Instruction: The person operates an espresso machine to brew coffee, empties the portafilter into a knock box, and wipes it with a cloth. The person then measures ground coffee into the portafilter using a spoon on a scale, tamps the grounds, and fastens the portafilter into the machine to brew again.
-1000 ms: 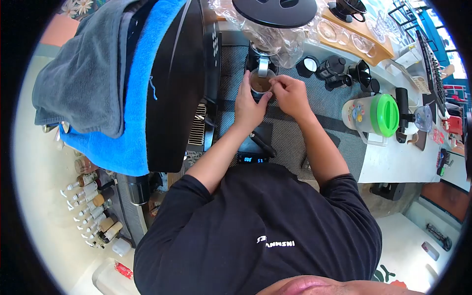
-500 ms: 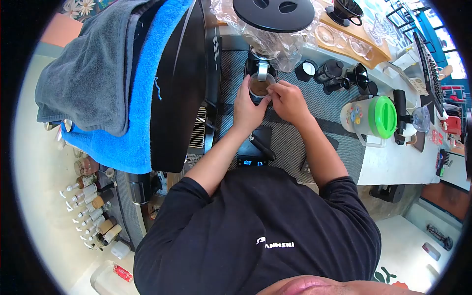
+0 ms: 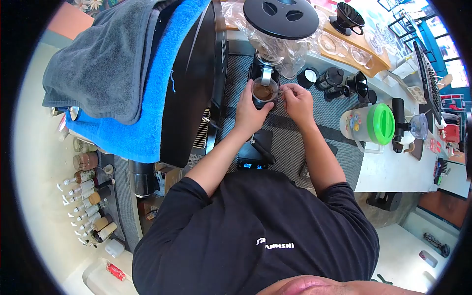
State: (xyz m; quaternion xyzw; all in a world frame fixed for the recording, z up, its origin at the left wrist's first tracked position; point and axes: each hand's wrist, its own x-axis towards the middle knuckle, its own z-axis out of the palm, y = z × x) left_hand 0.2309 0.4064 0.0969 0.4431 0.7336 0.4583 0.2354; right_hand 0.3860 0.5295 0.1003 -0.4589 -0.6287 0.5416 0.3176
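A round cup (image 3: 264,91) with brown grounds inside sits under the metal spout (image 3: 266,75) of a grinder with a black lid (image 3: 281,18). My left hand (image 3: 250,112) is wrapped round the cup's left and near side. On the cup's right, my right hand (image 3: 298,102) pinches a thin metal handle that reaches to the rim; its far end is hard to see. Nearer my body, a portafilter with a black handle (image 3: 263,151) lies on a black scale with a lit blue display (image 3: 252,166).
At left stands a large black machine (image 3: 189,88) draped with blue (image 3: 118,140) and grey towels (image 3: 101,64). Several black containers (image 3: 329,78) stand right of the grinder, beside a wooden shelf (image 3: 354,49). Farther right is a green-lidded jug (image 3: 381,124).
My right hand has moved slightly away from the cup, and the thin handle now shows between them. My left hand keeps its hold. The whole view has shifted slightly.
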